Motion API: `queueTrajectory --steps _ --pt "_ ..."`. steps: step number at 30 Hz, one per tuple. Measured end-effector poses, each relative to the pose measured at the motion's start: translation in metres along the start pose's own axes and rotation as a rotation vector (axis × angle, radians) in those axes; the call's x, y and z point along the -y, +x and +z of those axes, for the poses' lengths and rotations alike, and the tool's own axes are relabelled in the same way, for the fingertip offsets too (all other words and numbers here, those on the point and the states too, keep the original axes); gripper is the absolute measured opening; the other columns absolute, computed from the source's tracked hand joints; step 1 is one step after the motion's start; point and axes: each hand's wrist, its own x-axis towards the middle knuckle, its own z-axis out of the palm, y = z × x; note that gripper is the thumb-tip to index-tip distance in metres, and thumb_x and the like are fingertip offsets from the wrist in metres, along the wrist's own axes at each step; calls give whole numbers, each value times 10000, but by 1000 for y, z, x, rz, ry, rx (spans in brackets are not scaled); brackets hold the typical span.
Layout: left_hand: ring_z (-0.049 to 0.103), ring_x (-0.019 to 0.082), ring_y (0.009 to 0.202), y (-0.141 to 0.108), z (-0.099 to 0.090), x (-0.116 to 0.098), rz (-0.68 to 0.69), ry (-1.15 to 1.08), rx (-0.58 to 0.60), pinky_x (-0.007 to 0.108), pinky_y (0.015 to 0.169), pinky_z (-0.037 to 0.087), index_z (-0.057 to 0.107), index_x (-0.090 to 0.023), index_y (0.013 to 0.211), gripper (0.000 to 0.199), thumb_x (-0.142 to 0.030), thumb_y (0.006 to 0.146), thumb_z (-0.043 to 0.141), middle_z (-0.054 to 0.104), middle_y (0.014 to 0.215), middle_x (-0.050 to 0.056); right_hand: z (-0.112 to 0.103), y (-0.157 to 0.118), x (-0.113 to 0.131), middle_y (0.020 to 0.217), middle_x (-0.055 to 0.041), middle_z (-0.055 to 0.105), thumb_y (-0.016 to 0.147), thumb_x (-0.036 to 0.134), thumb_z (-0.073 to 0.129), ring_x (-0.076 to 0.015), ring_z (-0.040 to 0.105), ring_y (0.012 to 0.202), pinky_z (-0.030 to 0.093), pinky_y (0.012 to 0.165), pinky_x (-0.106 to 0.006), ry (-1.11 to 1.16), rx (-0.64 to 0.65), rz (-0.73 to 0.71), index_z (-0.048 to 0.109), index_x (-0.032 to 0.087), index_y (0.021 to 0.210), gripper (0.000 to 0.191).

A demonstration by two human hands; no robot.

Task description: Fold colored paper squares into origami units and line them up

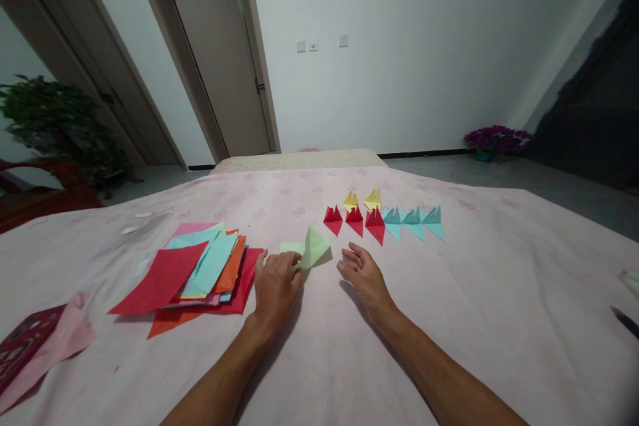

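A pale green sheet of paper [315, 249], creased and partly folded up, is pinched at its near left edge by my left hand [277, 287]. Its right part stands raised off the cloth. To its right, my right hand [367, 279] hovers with fingers apart and slightly curled, holding nothing and not touching the paper. Beyond my hands stand folded paper cranes in rows: red ones [354, 219], light blue ones [413, 221] and two yellow ones [373, 198] behind. Close to my left hand lies a loose stack of coloured paper squares [210, 273], a red sheet on top.
A pink patterned cloth [479, 319] covers the table. At the left edge lies a dark red printed item [30, 339] beside crumpled pink material [72, 336]. A clear plastic wrapper [144, 229] is behind the stack. A dark pointed object [625, 321] lies at the right edge.
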Motion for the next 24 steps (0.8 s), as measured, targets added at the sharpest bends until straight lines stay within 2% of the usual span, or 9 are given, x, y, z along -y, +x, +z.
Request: queueTrajectory --steps 3,6,12,17,19,22,24 --pt "623 227 841 -3 -1 0 108 -14 -74 558 1109 238 644 -217 849 140 -90 798 612 695 817 13 2 -4 3 1324 -165 594 613 327 849 -267 627 1112 518 874 -407 77 65 82 561 245 1215 672" --pt "620 203 833 -5 -4 -8 230 -45 -122 569 1142 185 646 -221 788 127 -111 841 610 688 793 -4 3 -6 6 1353 -156 582 616 348 849 -280 612 1149 519 866 -396 133 86 120 572 242 1209 663" --pt "638 215 926 -7 -5 -15 404 -111 -217 584 1165 142 688 -251 816 117 -182 886 623 712 787 -22 9 -10 11 1159 -108 689 609 302 806 -271 659 990 526 799 -366 143 88 -48 569 203 1194 638" --pt "636 234 1019 -8 -3 -12 427 -133 -198 597 1166 143 687 -254 829 107 -172 871 632 731 861 -22 10 -11 13 1206 -84 656 623 202 763 -236 645 1039 514 843 -330 161 25 -204 506 239 1276 703" --pt "631 242 1050 -8 -3 -11 429 -144 -192 607 1163 146 684 -257 829 105 -171 862 635 735 894 -17 8 -10 12 1129 -61 678 637 206 754 -210 657 944 516 788 -305 103 37 -239 559 235 1216 612" --pt "625 245 1078 -8 -3 -9 432 -192 -209 613 1162 157 676 -259 806 116 -168 857 627 735 953 -7 4 -8 10 845 -18 693 660 277 755 -172 618 718 495 653 -280 -6 64 -203 679 194 965 325" --pt "614 249 1109 -8 -1 -6 420 -252 -239 613 1159 174 675 -263 838 114 -164 853 622 719 1048 14 2 -7 9 724 -5 664 666 334 766 -160 584 658 484 624 -279 -20 75 -173 697 179 810 222"
